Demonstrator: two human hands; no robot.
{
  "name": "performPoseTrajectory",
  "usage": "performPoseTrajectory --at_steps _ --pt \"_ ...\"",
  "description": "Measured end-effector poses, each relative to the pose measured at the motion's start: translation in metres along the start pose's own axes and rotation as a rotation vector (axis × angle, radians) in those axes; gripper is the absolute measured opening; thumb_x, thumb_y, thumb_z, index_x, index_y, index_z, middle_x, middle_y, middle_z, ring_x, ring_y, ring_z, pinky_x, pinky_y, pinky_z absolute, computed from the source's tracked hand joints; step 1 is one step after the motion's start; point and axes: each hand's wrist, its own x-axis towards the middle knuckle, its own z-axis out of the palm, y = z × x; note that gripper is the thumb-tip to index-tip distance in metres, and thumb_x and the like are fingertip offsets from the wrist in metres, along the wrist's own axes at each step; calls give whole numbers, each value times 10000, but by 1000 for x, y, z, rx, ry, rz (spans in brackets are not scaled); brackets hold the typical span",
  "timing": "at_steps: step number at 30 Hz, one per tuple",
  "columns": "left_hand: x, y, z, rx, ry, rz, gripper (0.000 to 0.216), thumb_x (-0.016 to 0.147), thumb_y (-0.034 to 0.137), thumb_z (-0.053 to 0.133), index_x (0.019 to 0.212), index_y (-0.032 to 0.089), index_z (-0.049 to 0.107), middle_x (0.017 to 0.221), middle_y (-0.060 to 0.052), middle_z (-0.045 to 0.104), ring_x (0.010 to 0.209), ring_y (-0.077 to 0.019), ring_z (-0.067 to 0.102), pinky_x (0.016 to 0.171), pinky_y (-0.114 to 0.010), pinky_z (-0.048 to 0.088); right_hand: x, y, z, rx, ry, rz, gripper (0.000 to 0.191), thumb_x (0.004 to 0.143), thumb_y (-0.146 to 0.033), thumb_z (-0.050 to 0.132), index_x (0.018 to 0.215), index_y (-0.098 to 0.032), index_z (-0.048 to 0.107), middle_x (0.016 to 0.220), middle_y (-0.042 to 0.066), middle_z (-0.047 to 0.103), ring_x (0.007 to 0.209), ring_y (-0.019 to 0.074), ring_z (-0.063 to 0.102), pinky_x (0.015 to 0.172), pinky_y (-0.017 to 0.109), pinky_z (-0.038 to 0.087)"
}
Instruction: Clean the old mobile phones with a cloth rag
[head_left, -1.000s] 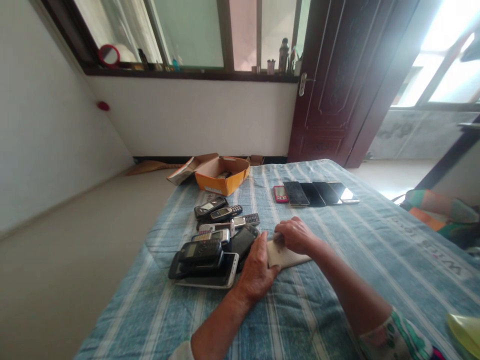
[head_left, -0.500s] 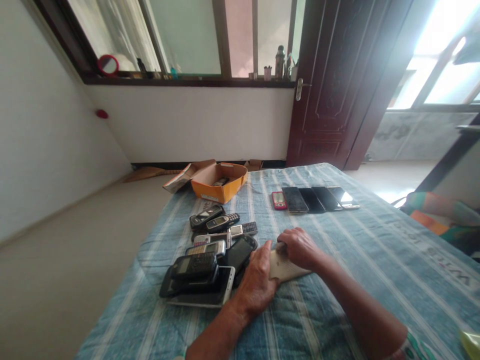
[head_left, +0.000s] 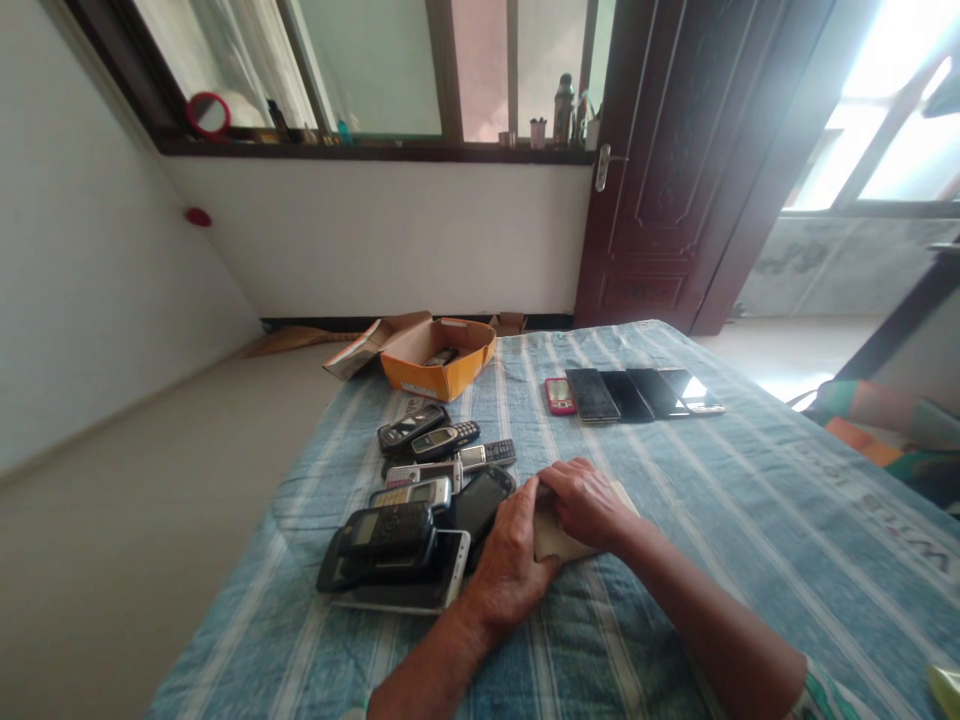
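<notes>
A flat beige smartphone (head_left: pixel 555 530), back side up, lies on the striped cloth between my hands. My left hand (head_left: pixel 514 550) grips its left end, the thumb along the near edge and the fingers at the far side. Across its upper face rests my right hand (head_left: pixel 585 500), fingers curled toward the phone's far left corner; these fingertips are partly hidden. Just left of my left hand is a pile of old phones: a black touchscreen phone (head_left: pixel 480 505), a white-framed smartphone (head_left: pixel 442 575) and a black keypad phone (head_left: pixel 386 530) on top of it.
An open orange cardboard box (head_left: pixel 427 380) with a phone inside stands at the cloth's far left. Several dark smartphones (head_left: pixel 630 395) lie in a row at the far right, beside a small red phone (head_left: pixel 559 396). Behind them is a dark red door (head_left: pixel 667 180).
My right hand has slid slightly left and flatter over the beige smartphone, covering more of it. My left hand keeps its grip. The view has shifted slightly.
</notes>
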Motion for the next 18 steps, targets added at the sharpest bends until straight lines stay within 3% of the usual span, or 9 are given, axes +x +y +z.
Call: performPoseTrajectory --at_steps 5,18 --pt "0 0 1 -13 -7 -35 880 627 77 639 1435 134 296 1453 -179 429 1352 -314 399 1141 -528 309 -2 -1 -1 -2 -4 -3 215 809 -67 458 893 -173 625 865 49 654 826 179 564 785 290 319" --pt "-1 3 0 -73 20 28 905 620 66 699 1432 187 316 1428 -130 458 1332 -306 421 1142 -521 316 -3 1 1 71 12 -12 210 750 -43 478 836 -167 624 835 44 647 809 175 566 771 283 331"
